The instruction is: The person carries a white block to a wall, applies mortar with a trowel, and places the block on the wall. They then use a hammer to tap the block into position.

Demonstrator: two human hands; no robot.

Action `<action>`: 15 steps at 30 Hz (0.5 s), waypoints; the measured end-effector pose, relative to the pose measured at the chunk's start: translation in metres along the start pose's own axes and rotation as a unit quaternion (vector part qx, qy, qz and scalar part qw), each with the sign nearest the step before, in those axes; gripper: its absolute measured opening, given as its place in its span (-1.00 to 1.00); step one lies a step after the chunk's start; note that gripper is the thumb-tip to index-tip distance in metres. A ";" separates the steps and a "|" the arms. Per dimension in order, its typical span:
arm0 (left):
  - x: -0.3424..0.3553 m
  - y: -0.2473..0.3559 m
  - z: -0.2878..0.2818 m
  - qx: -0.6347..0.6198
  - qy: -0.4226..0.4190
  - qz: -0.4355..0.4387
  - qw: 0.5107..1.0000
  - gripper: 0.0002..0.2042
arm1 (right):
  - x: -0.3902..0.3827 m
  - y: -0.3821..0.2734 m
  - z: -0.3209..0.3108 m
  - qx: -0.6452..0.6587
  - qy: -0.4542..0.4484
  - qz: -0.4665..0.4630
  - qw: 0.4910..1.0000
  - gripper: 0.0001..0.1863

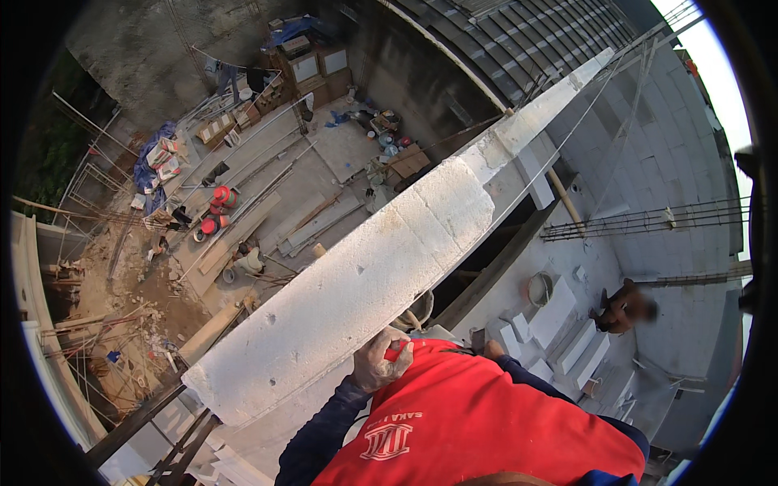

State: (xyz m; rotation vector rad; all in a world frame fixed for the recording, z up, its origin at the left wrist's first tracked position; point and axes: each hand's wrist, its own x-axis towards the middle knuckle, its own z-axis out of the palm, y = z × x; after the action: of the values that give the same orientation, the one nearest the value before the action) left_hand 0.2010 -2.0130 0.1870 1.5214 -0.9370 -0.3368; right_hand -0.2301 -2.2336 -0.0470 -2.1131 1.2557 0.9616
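Dusty with pale powder, my left hand (382,361) is curled at the near edge of a white block wall (348,283). Its fingers are closed around something red that I cannot make out against my red shirt (478,413). The wall top is flat, with a few small holes and thin joint lines. My right hand (493,350) shows only in part beyond the shirt, beside a small dark flat thing. Its fingers are mostly hidden. Just past the wall's near edge, between the hands, part of a bucket (417,312) shows.
Far below on the left lie planks (243,231), red containers (217,212) and rubble. On the right, a crouching person (624,309) is near stacked white blocks (579,348) and a bucket (538,287). Rebar (648,219) crosses at right; a tiled roof (519,49) rises behind.
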 end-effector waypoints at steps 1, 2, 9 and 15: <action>0.000 0.000 -0.001 -0.008 0.000 -0.019 1.000 -0.88 | -0.002 -0.005 -0.007 -0.019 -0.006 0.020 1.000 -0.57; -0.001 -0.001 -0.003 0.007 -0.004 -0.026 1.000 -0.88 | -0.005 -0.011 -0.013 0.023 0.015 0.013 1.000 -0.56; -0.031 -0.003 -0.034 0.112 0.106 0.006 0.988 -0.83 | 0.023 -0.070 -0.060 0.105 -0.008 -0.008 0.994 -0.60; -0.062 0.005 -0.075 0.278 0.235 0.078 0.928 -0.63 | 0.008 -0.144 -0.124 0.229 0.131 -0.157 0.952 -0.65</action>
State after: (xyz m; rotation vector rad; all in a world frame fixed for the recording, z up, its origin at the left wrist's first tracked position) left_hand 0.2122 -1.9157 0.1881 1.9058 -0.7882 0.4382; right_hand -0.0597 -2.2604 0.0330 -2.0143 1.0829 0.2248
